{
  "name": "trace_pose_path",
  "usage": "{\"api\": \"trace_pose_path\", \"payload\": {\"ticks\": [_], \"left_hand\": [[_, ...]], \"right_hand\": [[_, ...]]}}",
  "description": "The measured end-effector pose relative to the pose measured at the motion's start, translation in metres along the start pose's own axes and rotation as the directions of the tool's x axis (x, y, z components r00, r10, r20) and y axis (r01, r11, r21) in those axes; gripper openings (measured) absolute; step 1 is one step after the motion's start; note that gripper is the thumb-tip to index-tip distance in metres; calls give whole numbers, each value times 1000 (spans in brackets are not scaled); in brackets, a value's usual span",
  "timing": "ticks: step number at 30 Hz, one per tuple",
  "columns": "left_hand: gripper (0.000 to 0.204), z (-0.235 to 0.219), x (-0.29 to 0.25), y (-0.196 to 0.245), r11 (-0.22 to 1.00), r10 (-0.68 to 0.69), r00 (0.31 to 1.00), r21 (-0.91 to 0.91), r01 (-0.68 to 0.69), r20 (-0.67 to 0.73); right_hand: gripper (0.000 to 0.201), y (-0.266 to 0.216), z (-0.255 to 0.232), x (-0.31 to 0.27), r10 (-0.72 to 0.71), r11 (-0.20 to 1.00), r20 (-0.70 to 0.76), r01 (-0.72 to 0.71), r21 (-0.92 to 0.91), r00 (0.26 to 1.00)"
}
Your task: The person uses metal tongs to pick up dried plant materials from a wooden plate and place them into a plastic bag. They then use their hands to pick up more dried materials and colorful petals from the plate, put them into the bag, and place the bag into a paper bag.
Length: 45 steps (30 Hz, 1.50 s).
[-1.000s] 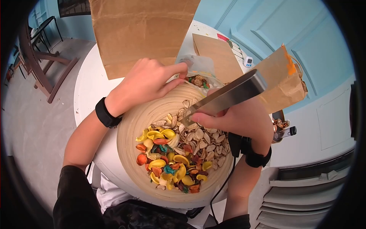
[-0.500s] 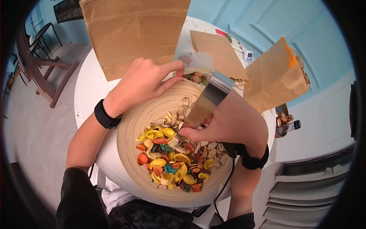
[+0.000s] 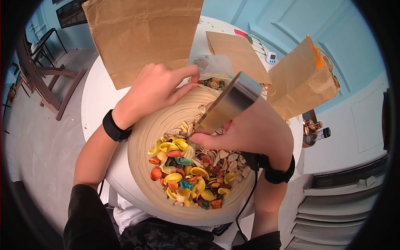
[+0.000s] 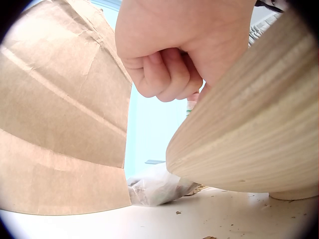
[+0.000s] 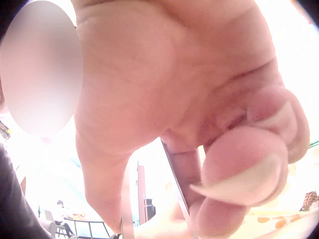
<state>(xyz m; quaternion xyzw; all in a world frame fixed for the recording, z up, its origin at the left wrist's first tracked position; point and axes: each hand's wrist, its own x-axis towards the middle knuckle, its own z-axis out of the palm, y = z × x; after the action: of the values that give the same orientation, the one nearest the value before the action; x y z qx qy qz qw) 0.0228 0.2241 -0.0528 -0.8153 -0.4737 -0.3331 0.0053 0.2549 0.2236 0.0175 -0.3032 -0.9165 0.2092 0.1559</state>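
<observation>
Coloured dried potpourri pieces (image 3: 173,178), yellow, orange and teal, fill the left and near side of a round wooden bowl (image 3: 139,166). Pale dried pods (image 3: 232,159) lie on its right side. My right hand (image 3: 250,129) holds metal tongs (image 3: 233,100) low over the middle of the bowl. Their bent end points up and away, and the hand hides their tips. At the bowl's far left rim, my left hand (image 3: 154,87) pinches the edge between thumb and index finger. Its other fingers are curled in the left wrist view.
A large brown paper bag (image 3: 143,37) stands behind the left hand. Just past the far rim lies a clear plastic bag (image 3: 214,64) of dried pieces. Farther right are a flat paper bag (image 3: 239,54), a small white timer (image 3: 271,57) and another paper bag (image 3: 304,83).
My right hand and the tongs have moved left over the bowl, and the tongs have tilted differently. The left hand has stayed at the rim. The view has shifted slightly.
</observation>
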Motion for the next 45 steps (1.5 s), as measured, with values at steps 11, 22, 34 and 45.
{"api": "trace_pose_path", "payload": {"ticks": [11, 22, 34, 45], "left_hand": [[14, -1, 0, 2, 1000, 15, 1000, 15, -15, -11], [7, 0, 1, 1, 1000, 16, 1000, 9, -16, -22], [7, 0, 1, 1, 1000, 3, 1000, -1, -3, -4], [10, -2, 1, 2, 1000, 8, 1000, -15, -8, -3]], "right_hand": [[56, 9, 7, 3, -143, 988, -119, 133, -83, 983], [44, 5, 4, 4, -190, 982, -90, 190, -13, 978], [43, 7, -1, 7, -83, 993, -142, 95, 75, 986], [43, 13, 1, 11, -70, 992, -223, 91, 88, 972]]}}
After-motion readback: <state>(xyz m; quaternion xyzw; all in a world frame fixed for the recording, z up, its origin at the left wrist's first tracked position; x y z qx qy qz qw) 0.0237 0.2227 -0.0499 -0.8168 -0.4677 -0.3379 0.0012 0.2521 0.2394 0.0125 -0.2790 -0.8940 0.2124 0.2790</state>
